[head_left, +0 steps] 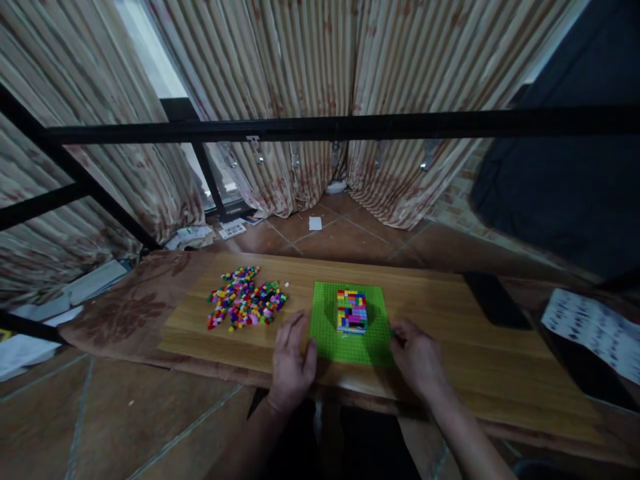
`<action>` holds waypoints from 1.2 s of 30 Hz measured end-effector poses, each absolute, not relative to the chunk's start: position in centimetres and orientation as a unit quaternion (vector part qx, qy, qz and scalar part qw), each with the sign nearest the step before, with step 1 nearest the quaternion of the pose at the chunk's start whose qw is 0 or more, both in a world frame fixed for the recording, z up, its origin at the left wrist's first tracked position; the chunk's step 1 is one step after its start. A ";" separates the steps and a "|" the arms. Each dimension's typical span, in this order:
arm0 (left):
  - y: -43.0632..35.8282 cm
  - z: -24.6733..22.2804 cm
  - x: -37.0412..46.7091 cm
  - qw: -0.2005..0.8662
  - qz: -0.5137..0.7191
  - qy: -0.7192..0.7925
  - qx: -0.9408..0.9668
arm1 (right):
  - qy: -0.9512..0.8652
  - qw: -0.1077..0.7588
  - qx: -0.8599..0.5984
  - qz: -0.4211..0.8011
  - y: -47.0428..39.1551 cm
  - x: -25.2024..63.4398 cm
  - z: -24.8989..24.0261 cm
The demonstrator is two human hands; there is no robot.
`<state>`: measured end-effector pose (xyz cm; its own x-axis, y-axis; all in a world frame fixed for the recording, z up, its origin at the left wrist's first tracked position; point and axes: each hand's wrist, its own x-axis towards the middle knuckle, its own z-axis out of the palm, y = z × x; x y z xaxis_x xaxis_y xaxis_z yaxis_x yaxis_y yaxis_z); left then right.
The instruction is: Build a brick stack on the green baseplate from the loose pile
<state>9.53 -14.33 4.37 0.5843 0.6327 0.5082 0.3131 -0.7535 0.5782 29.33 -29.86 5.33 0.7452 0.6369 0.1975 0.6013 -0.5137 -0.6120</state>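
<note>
Multicoloured plastic-brick block [351, 311] on green plastic baseplate [327, 347]. Left hand [293, 360] at baseplate's left edge, fingers parted; right hand [420, 353] at right edge, curled, grip unclear. Likely mid-build; adding calls for pinching loose multicoloured bricks [247, 300] left of baseplate.

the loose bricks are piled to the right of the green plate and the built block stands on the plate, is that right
Not quite: the loose bricks are piled to the left of the green plate, not the right, as the head view shows. The built block does stand on the plate.
</note>
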 end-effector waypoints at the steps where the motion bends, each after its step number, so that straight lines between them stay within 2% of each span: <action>1: -15.0 4.7 10.4 0.231 0.346 0.266 0.870 | -0.359 0.368 -0.857 0.033 -29.6 29.4 5.6; 6: -15.9 6.1 13.6 0.231 0.293 0.250 0.893 | -0.384 0.457 -0.800 0.060 -27.5 29.9 7.7; 9: -15.8 6.3 14.8 0.213 0.266 0.236 0.910 | -0.451 0.448 -0.771 0.045 -25.9 30.2 8.2; 13: -15.9 6.1 15.7 0.193 0.244 0.222 0.924 | -0.533 0.392 -0.750 0.001 -24.3 30.5 7.6; 22: -15.7 5.3 16.3 0.192 0.220 0.214 0.932 | -0.599 0.329 -0.730 -0.019 -23.4 31.1 6.4; 36: -15.5 4.7 16.2 0.159 0.221 0.202 0.941 | -0.525 0.426 -0.736 -0.015 -24.3 30.3 4.8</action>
<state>16.23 -15.48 4.75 0.8203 0.4505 0.3524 0.3095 -0.8678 0.3889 30.31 -24.34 4.84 0.4474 0.7608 0.4702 0.7871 -0.0853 -0.6109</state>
